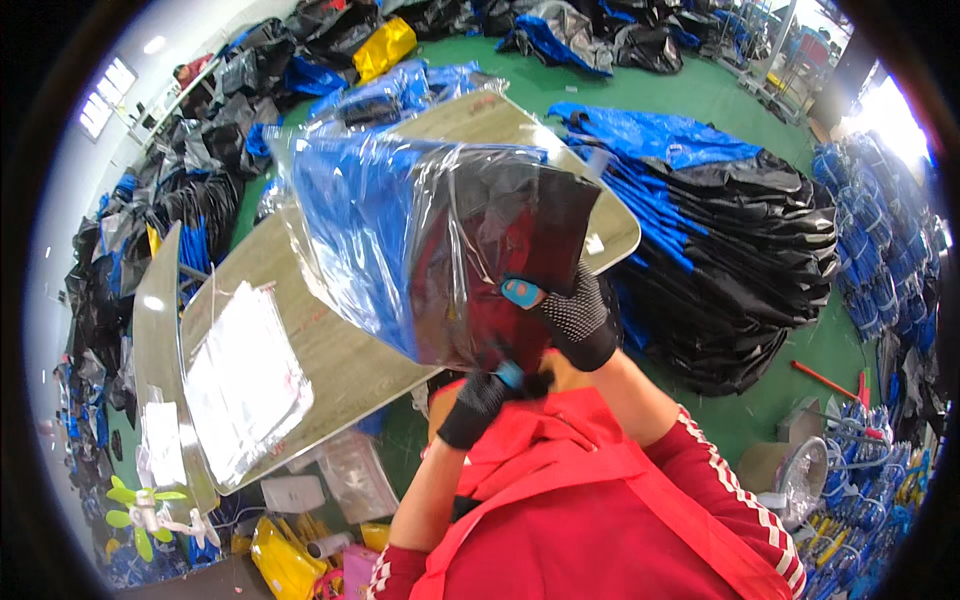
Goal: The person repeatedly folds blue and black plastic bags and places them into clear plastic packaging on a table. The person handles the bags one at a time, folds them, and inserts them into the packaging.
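I've got both gloved hands clamped on the bagged blue-and-black garment point(440, 250), held up over the table point(330, 350): left hand point(478, 398) pinching its bottom edge at 6 o'clock, right hand point(578, 318) gripping at 4. Best to keep the plastic taut and slide evenly. Stack of clear bags point(245, 385) lies at 8.

Green floor point(690, 95), wooden table point(330, 350)

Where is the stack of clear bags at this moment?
In the head view, the clear bags lie on the left part of the table, below and left of the bagged blue-black item held up by both gloved hands.
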{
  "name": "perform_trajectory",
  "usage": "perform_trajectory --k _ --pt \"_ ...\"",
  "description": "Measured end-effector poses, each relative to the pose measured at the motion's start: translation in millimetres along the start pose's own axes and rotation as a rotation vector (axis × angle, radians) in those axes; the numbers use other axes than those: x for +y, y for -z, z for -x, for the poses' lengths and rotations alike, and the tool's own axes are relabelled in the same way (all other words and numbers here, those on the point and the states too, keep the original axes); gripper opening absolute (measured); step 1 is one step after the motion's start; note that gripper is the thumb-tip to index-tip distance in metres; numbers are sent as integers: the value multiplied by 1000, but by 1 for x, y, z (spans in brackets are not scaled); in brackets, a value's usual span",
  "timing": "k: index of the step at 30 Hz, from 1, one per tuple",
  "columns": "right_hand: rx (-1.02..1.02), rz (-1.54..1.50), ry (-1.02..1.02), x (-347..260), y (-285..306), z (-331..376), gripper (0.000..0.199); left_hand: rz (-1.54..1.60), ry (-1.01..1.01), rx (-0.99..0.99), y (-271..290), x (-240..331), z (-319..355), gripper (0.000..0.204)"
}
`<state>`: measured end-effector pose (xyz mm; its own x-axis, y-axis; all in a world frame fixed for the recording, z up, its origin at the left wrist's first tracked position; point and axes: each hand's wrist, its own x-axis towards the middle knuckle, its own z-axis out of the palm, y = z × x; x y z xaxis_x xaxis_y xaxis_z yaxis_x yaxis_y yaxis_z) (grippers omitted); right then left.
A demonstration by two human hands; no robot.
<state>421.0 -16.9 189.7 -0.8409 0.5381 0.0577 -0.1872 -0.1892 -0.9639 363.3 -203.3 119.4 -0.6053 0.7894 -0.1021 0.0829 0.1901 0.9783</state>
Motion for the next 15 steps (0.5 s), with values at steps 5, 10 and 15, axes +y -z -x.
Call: perform_trajectory --k 5,10,15 --pt "-329 792 629 -72 26 -32 58 -620 -576 305 61 124 3 42" --pt "-207 980 841 -63 21 -46 66 -505 -584 335 113 148 -49 53" --pt "29 -90 97 -28 30 -67 64 -63 -738 588 117 104 -54 50"
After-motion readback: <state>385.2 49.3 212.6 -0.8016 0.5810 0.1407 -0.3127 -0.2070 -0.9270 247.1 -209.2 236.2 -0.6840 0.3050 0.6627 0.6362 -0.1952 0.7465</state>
